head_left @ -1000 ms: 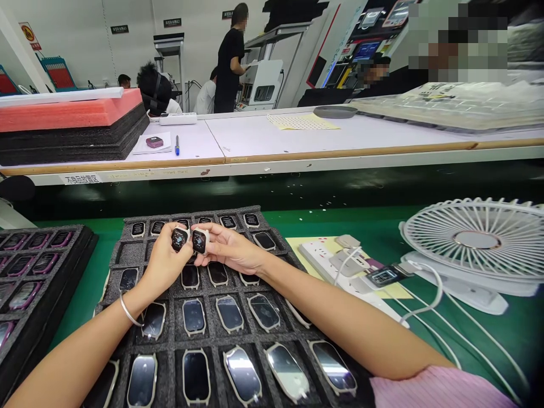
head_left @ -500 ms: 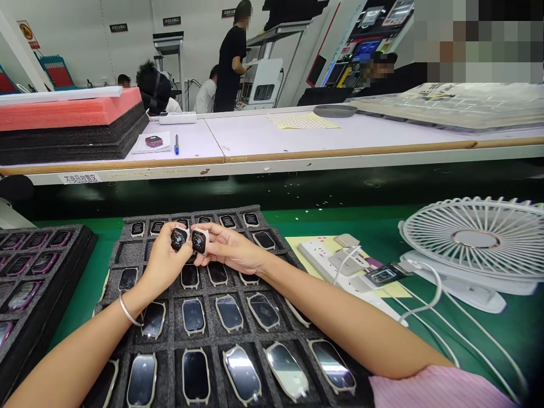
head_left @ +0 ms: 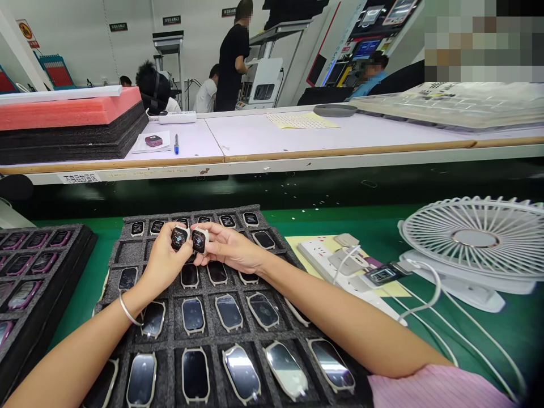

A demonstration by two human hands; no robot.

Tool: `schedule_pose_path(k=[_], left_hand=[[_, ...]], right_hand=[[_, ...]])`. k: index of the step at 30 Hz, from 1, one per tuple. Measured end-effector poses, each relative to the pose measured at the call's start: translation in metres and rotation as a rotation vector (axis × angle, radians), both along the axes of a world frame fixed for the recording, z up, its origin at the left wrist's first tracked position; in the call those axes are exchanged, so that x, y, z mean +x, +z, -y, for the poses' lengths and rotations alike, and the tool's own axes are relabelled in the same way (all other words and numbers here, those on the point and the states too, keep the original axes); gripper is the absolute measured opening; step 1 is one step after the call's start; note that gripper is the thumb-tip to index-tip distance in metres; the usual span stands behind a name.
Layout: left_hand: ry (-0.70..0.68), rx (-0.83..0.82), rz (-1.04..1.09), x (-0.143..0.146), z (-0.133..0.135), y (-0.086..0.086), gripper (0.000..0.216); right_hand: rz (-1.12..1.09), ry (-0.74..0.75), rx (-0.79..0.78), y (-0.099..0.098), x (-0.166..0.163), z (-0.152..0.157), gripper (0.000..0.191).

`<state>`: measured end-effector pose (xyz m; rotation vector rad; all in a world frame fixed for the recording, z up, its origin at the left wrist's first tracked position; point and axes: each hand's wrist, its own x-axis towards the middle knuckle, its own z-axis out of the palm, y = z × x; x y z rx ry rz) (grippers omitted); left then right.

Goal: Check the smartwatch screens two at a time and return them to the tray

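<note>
Left hand pinched closed on strapless smartwatch; right hand likewise closed on 2nd smartwatch; both above grey foam tray; probably light, stiff, slick-faced, fragile if dropped; best gripped by side edges

The left hand grips the left watch; the right hand grips the right watch. The 2 sit side by side, lit, facing the camera. Both hands are above the tray, which holds pale watches in its pockets; 6 show in the front row. A side tray with purple watches lies at left. At right are a power strip and, further right, a fan. The shelf behind carries pink foam and a pen.
</note>
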<state>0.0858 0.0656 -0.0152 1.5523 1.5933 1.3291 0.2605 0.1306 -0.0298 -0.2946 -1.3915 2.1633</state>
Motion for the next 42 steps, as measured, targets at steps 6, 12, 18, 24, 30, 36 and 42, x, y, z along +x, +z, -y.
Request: schedule_pose_path(k=[6, 12, 18, 24, 30, 36, 42], left_hand=[[-0.016, -0.01, 0.101, 0.0, -0.002, 0.001, 0.023], [-0.032, -0.232, 0.527, -0.004, -0.01, 0.004, 0.036], [-0.049, -0.259, 0.747, -0.008, -0.015, 0.005, 0.037], [-0.084, -0.278, 0.776, -0.009, -0.014, 0.007, 0.035], [-0.133, -0.286, 0.759, -0.007, -0.012, 0.008, 0.044], [-0.196, -0.264, 0.686, -0.007, -0.008, 0.008, 0.054], [-0.192, -0.26, 0.631, -0.006, -0.005, 0.01, 0.046]], right_hand=[[0.009, -0.006, 0.006, -0.001, 0.0, 0.0, 0.054], [-0.002, -0.109, -0.085, -0.005, -0.003, -0.008, 0.052], [0.019, -0.17, -0.212, -0.006, -0.004, -0.015, 0.046], [0.033, -0.198, -0.205, -0.008, -0.003, -0.017, 0.04], [0.052, -0.232, -0.163, -0.009, -0.003, -0.014, 0.041], [0.07, -0.245, -0.128, -0.005, -0.003, -0.013, 0.041], [0.079, -0.216, -0.106, -0.001, 0.0, -0.009, 0.047]])
